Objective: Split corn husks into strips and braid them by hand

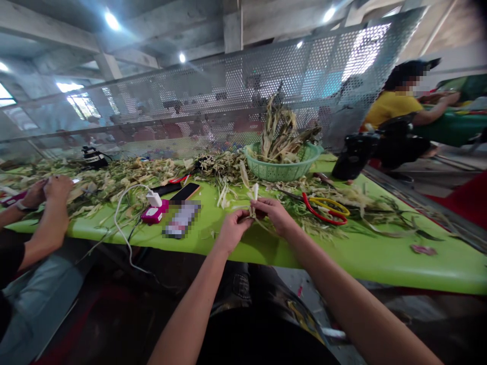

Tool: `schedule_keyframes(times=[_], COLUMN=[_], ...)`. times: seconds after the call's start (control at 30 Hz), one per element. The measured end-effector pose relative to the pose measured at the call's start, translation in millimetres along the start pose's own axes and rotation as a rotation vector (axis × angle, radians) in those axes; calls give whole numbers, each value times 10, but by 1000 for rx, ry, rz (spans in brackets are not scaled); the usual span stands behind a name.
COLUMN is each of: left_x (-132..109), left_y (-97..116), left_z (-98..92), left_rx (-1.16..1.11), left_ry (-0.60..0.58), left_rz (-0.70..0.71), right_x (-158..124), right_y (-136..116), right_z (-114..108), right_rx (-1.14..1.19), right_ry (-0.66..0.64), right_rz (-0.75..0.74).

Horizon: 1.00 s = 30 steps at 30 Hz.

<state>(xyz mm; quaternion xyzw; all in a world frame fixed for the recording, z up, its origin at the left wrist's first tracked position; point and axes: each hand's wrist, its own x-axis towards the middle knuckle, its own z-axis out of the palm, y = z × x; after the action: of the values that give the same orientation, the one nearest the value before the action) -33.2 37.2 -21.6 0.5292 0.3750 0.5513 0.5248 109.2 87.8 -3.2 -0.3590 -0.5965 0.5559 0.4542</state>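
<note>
My left hand [233, 232] pinches the lower part of a pale husk strip [255, 191], its fingers closed. From the other side my right hand [277, 214] grips the same strip, thumb and fingertips pressed together, with a whitish end standing up above them. Both hands meet just above the green tabletop [213, 241], near its front edge. Red-and-yellow-handled scissors [326, 215] lie to the right of my right hand among plant scraps. Left of my left hand rests a phone [182, 220] with its screen lit.
A green basket [279, 170] of dried husks stands behind my hands. A magenta power block [155, 210] holds a white charger [153, 197] with a cable hanging over the edge. A black container [353, 157] stands right. At left are a co-worker's hands [49, 190].
</note>
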Motion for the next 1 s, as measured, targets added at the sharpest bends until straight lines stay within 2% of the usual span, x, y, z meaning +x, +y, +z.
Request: schedule_keyframes(times=[0.1,0.3,0.53,0.63,0.73,0.87,0.93,1.0], left_x=[1,-33,-39,-38,-18,64,107,132], left_y=[-23,-8,-2,1,5,-8,-5,16], left_z=[-1,13,13,18,11,-32,-46,-41], left_rx=[15,38,120,85,6,-181,-322,-429], left_ry=[-13,-29,-55,-43,53,285,328,347], left_rz=[33,-24,-29,-37,-35,-25,-49,-60], right_x=[-19,-27,15,19,7,14,27,28], right_y=[-29,-15,56,52,14,-8,0,0], right_z=[14,24,10,15,20,-15,-46,-67], right_rx=[35,68,19,17,46,109,123,39], right_ry=[-40,26,101,88,48,31,91,240], right_rz=[45,-23,-98,-89,-65,-15,-22,-132])
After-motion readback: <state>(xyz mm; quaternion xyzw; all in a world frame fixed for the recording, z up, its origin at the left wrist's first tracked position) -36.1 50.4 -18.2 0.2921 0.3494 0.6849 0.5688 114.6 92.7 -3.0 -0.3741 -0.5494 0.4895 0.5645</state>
